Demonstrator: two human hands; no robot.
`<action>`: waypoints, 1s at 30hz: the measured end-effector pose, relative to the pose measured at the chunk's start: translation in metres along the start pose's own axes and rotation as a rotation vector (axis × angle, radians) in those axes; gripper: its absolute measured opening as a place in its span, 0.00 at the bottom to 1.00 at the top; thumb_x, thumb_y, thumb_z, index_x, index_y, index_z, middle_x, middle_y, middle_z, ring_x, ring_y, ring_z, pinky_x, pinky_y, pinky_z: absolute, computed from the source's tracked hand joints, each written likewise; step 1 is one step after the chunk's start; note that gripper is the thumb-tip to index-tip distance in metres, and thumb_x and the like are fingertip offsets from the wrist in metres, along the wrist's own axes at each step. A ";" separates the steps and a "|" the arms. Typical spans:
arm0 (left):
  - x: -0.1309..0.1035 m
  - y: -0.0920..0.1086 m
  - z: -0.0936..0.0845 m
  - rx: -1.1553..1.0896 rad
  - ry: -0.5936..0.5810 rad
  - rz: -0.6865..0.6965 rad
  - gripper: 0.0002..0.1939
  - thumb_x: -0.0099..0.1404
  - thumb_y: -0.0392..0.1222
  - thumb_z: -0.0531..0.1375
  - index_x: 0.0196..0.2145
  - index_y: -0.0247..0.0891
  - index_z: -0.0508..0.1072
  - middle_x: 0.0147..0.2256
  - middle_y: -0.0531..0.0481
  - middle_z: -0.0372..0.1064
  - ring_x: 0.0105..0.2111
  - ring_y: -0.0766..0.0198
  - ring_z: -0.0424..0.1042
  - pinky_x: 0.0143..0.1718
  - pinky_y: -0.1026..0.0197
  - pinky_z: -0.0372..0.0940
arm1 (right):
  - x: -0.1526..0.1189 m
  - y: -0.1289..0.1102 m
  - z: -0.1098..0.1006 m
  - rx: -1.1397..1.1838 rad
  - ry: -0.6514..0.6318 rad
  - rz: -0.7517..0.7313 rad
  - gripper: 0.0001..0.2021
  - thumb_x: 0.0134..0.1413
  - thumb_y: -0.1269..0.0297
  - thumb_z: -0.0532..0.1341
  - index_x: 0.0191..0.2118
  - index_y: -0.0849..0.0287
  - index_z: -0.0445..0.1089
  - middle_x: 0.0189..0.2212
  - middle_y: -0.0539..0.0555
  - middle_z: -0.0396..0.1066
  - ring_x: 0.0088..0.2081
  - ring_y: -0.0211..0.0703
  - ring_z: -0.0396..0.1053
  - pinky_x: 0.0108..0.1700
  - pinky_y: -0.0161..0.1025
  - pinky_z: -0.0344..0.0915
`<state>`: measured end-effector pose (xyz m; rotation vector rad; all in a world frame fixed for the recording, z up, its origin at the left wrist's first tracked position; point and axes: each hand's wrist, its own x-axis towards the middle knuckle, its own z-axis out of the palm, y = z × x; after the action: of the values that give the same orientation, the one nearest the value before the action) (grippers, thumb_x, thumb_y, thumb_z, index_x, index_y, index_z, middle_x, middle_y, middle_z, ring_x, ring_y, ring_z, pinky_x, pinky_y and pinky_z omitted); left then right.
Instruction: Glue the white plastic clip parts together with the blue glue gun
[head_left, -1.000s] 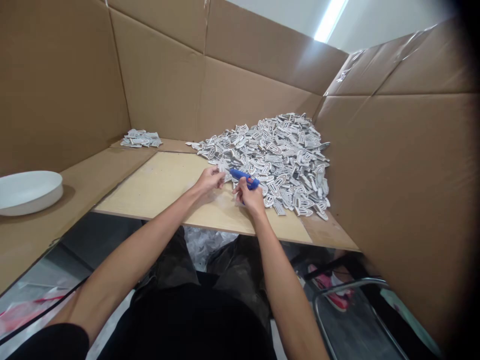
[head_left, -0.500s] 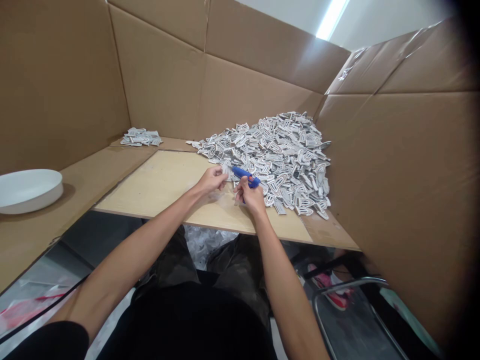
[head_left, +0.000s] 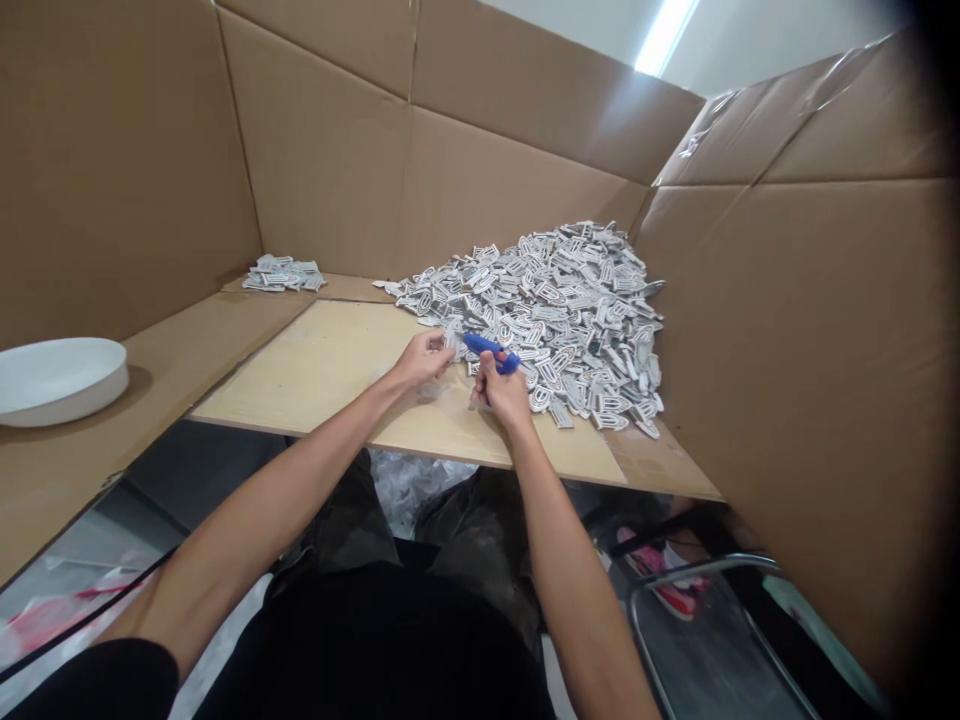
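Hands meet at the centre of the frame, over the far edge of the pale wooden board (head_left: 322, 375). Your right hand (head_left: 501, 393) is closed round a blue glue gun (head_left: 491, 351), whose nozzle points left toward your other hand. Your left hand (head_left: 422, 358) pinches a small white piece (head_left: 451, 338) between thumb and fingertips, held just at the tip of the gun; whether nozzle and piece actually touch is too small to tell.

Right behind both hands, filling the middle and right of centre, a large heap of white pieces (head_left: 562, 300) lies against the cardboard wall (head_left: 787, 350) that closes off the right side. Its near edge comes up beside your right knuckles. A much smaller pile of the same pieces (head_left: 281, 273) sits well apart, left of centre, in the back corner where the cardboard backing (head_left: 337, 160) meets the cardboard-covered bench (head_left: 172, 345). At the left edge of the frame a white bowl (head_left: 56, 378) rests on that bench. Below the board, at lower right, you can see part of a metal chair frame (head_left: 705, 580).
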<state>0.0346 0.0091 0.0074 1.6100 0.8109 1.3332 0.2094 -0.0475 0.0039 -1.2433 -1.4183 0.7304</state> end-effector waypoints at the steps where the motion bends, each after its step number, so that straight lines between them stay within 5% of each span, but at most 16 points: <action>1: 0.000 -0.001 -0.001 0.016 0.002 0.021 0.06 0.58 0.35 0.62 0.26 0.39 0.68 0.18 0.57 0.61 0.18 0.69 0.60 0.22 0.66 0.53 | 0.000 0.000 0.000 -0.003 -0.001 -0.003 0.38 0.51 0.18 0.58 0.19 0.52 0.64 0.15 0.51 0.68 0.18 0.42 0.66 0.24 0.39 0.63; 16: -0.003 0.001 -0.001 0.058 0.005 0.070 0.06 0.59 0.41 0.63 0.30 0.38 0.71 0.22 0.56 0.61 0.26 0.66 0.61 0.28 0.66 0.56 | 0.001 0.002 -0.001 -0.038 0.005 -0.015 0.38 0.52 0.18 0.57 0.16 0.51 0.61 0.13 0.50 0.64 0.19 0.43 0.66 0.28 0.41 0.64; 23: -0.001 -0.005 -0.001 0.116 0.031 0.138 0.07 0.61 0.42 0.64 0.34 0.36 0.74 0.30 0.50 0.72 0.32 0.63 0.68 0.33 0.66 0.62 | 0.000 0.004 0.001 -0.069 0.038 -0.041 0.36 0.56 0.22 0.58 0.19 0.51 0.63 0.14 0.50 0.65 0.20 0.44 0.68 0.30 0.41 0.66; 30: 0.003 -0.020 -0.002 0.215 0.086 0.257 0.08 0.65 0.43 0.64 0.32 0.39 0.68 0.30 0.51 0.67 0.31 0.63 0.67 0.33 0.63 0.62 | -0.006 -0.001 0.002 -0.361 0.092 -0.307 0.31 0.64 0.30 0.58 0.27 0.54 0.69 0.23 0.52 0.71 0.27 0.45 0.70 0.36 0.40 0.64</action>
<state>0.0346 0.0199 -0.0094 1.8862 0.8433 1.5474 0.2067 -0.0528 0.0023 -1.2701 -1.6644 0.2100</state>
